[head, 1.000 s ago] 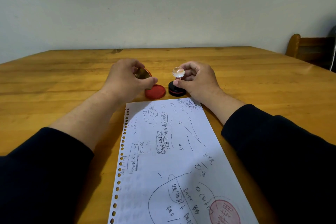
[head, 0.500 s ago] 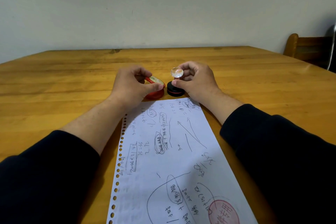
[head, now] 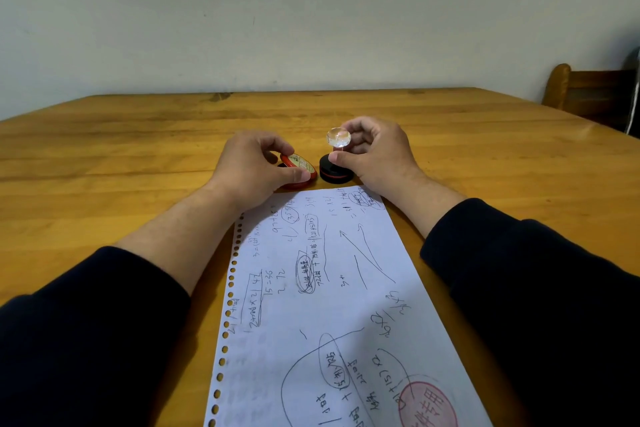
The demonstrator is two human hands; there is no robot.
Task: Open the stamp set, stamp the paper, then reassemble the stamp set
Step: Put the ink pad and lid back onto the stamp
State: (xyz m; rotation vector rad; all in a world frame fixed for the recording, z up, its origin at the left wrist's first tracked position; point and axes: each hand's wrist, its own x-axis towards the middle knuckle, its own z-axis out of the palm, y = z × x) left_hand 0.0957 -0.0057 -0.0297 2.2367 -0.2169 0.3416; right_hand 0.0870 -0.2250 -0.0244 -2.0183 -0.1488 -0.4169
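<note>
My left hand (head: 254, 166) pinches the red ink pad lid (head: 298, 165) between thumb and fingers, tilted over the red ink pad base, which is mostly hidden under it. Just to its right stands the stamp (head: 336, 166), with a black round base and a clear crystal knob on top. My right hand (head: 375, 156) grips the stamp's stem and base with thumb and fingers. A sheet of hole-punched paper (head: 332, 288) covered in handwriting lies in front of both, with a red round stamp mark (head: 427, 407) at its near right corner.
All of this sits on a wooden table (head: 104, 156) against a pale wall. A wooden chair back (head: 585, 92) stands at the far right. Dark sleeves cover both of my forearms near the bottom of the view.
My left hand has brought the lid down from a raised, upturned position onto the red ink pad base, which showed openly before. The right hand stays on the stamp.
</note>
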